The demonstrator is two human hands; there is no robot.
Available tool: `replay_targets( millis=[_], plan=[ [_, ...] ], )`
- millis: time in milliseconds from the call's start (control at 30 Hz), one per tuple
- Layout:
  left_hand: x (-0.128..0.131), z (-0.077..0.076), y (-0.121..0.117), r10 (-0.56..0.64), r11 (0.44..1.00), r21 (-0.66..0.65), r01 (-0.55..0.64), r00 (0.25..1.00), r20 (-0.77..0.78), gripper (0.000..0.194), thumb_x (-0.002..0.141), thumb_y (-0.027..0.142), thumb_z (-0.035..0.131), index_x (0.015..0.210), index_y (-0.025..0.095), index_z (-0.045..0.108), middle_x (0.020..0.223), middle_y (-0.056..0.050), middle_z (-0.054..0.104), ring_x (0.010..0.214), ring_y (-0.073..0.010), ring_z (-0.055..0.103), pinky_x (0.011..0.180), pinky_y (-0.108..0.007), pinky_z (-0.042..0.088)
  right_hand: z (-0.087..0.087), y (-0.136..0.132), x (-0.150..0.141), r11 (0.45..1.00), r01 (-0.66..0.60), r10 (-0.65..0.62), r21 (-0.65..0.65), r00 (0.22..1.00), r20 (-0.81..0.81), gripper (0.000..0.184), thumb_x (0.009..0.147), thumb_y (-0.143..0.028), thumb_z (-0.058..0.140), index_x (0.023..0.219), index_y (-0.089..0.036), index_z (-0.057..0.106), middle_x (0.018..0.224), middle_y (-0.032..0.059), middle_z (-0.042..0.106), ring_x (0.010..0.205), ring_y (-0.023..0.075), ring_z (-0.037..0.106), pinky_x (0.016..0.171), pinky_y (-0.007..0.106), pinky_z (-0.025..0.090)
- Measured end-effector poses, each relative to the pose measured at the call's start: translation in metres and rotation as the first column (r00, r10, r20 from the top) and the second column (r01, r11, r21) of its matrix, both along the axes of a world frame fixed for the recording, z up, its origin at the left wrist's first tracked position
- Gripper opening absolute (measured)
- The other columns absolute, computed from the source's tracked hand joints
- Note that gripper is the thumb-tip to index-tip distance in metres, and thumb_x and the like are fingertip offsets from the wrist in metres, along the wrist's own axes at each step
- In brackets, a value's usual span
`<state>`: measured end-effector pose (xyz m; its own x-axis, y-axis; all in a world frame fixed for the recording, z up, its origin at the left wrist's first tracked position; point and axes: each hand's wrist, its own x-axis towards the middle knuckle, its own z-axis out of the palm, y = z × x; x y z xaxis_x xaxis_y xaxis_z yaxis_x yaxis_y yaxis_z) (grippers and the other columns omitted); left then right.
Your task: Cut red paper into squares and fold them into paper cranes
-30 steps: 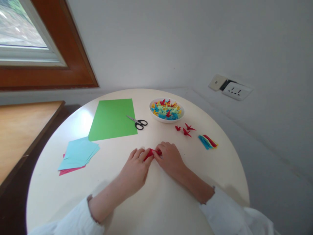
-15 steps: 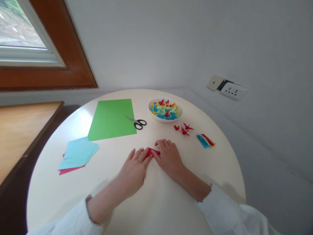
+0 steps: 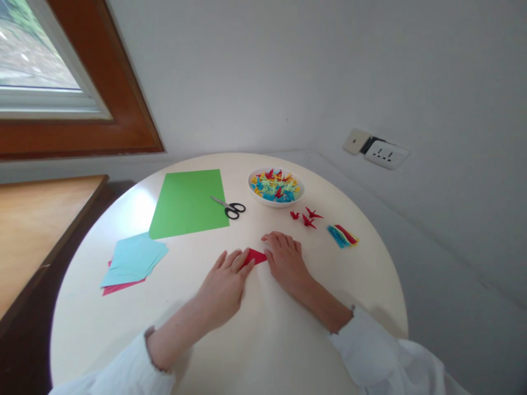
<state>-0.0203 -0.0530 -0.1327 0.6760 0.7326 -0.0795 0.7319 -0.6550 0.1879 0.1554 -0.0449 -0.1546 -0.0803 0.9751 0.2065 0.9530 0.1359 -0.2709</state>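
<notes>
My left hand and right hand lie flat, fingers spread, pressing the red paper just in front of the scissors.

The red paper shows only as a small wedge between the left hand and the right hand; its remainder lies under their fingers. The pink sheets peek from beneath the blue stack. Individual pieces in the bowl are too small to distinguish.
</notes>
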Motion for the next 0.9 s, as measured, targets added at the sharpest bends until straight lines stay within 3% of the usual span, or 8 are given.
replay_targets(
  millis=[200, 367, 433, 533, 667, 900],
  plan=[
    [-0.001, -0.001, 0.001, -0.002, 1.0, 0.002, 0.002, 1.0, -0.002, 0.053, 0.079, 0.01, 0.039, 0.131, 0.016, 0.045, 0.144, -0.01, 0.037, 0.13, -0.0278, 0.035, 0.108, -0.047, 0.026, 0.0, 0.0, 0.002, 1.0, -0.013, 0.012, -0.024, 0.999, -0.036, 0.032, 0.084, -0.009, 0.039, 0.111, -0.021, 0.053, 0.119, 0.0095, 0.057, 0.108, 0.0262, 0.049, 0.086, 0.043, 0.037],
    [-0.001, -0.001, 0.0, 0.003, 1.0, 0.011, -0.003, 1.0, 0.007, 0.054, 0.078, 0.01, 0.041, 0.131, 0.015, 0.045, 0.141, -0.011, 0.041, 0.129, -0.0279, 0.036, 0.108, -0.047, 0.026, -0.002, 0.0, 0.012, 0.996, -0.043, 0.055, 0.074, 0.984, -0.171, 0.042, 0.077, 0.003, 0.032, 0.106, -0.015, 0.056, 0.109, 0.011, 0.063, 0.101, 0.0227, 0.056, 0.085, 0.041, 0.043],
    [0.0, -0.002, 0.0, 0.005, 1.0, 0.022, -0.005, 1.0, 0.011, 0.053, 0.078, 0.01, 0.041, 0.131, 0.016, 0.045, 0.14, -0.011, 0.042, 0.129, -0.0278, 0.037, 0.108, -0.047, 0.027, -0.001, -0.005, 0.013, 0.98, -0.082, 0.122, 0.18, 0.966, -0.228, 0.043, 0.074, 0.005, 0.03, 0.102, -0.014, 0.058, 0.104, 0.0109, 0.065, 0.098, 0.02, 0.057, 0.086, 0.038, 0.045],
    [0.001, -0.005, -0.001, 0.025, 0.998, 0.061, -0.027, 0.999, 0.034, 0.053, 0.078, 0.01, 0.042, 0.13, 0.017, 0.045, 0.141, -0.013, 0.04, 0.129, -0.0282, 0.037, 0.106, -0.048, 0.029, 0.001, -0.016, 0.009, 0.925, -0.24, 0.305, 0.296, 0.932, -0.196, 0.042, 0.076, 0.003, 0.032, 0.102, -0.014, 0.06, 0.102, 0.0093, 0.067, 0.098, 0.018, 0.059, 0.088, 0.036, 0.047],
    [0.003, -0.01, -0.002, 0.066, 0.992, 0.103, -0.073, 0.995, 0.076, 0.05, 0.078, 0.01, 0.044, 0.128, 0.017, 0.048, 0.144, -0.017, 0.033, 0.13, -0.0314, 0.035, 0.105, -0.05, 0.03, -0.001, -0.03, -0.001, 0.902, -0.365, 0.397, 0.231, 0.911, -0.11, 0.043, 0.078, 0.002, 0.034, 0.11, -0.013, 0.06, 0.109, 0.0099, 0.067, 0.102, 0.0176, 0.059, 0.091, 0.037, 0.047],
    [0.002, -0.007, -0.005, 0.086, 0.987, 0.127, -0.1, 0.99, 0.111, 0.046, 0.079, 0.009, 0.044, 0.123, 0.018, 0.052, 0.141, -0.019, 0.037, 0.129, -0.0321, 0.036, 0.104, -0.052, 0.029, 0.001, -0.035, -0.004, 0.93, -0.352, 0.355, 0.104, 0.935, -0.019, 0.045, 0.08, 0.0, 0.035, 0.116, -0.014, 0.058, 0.119, 0.0092, 0.063, 0.11, 0.0166, 0.056, 0.101, 0.04, 0.04]
  ],
)
